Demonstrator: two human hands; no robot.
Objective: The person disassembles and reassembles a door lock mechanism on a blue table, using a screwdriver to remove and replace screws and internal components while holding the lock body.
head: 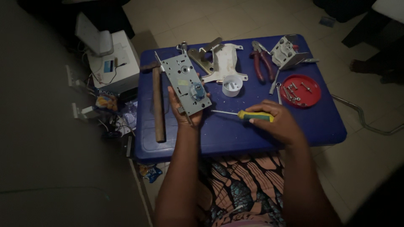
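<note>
While the grey mortise lock case (185,85) is held upright over the blue worktop (235,130) by the left hand (182,110), closed around its lower end, the yellow-and-green screwdriver (244,115) is gripped in the right hand (275,122), just right of the case, its tip pointing toward it. Judged from this, the tip should be seated squarely in a screw head, and the case kept braced, since slipping seems likely. A hammer (158,103) lies left of the case.

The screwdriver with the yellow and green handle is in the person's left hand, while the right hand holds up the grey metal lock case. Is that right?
Not quite: the hands are swapped. The head view shows the screwdriver in the right hand, lying low over the blue table, while the left hand holds up the grey metal lock case.
</note>
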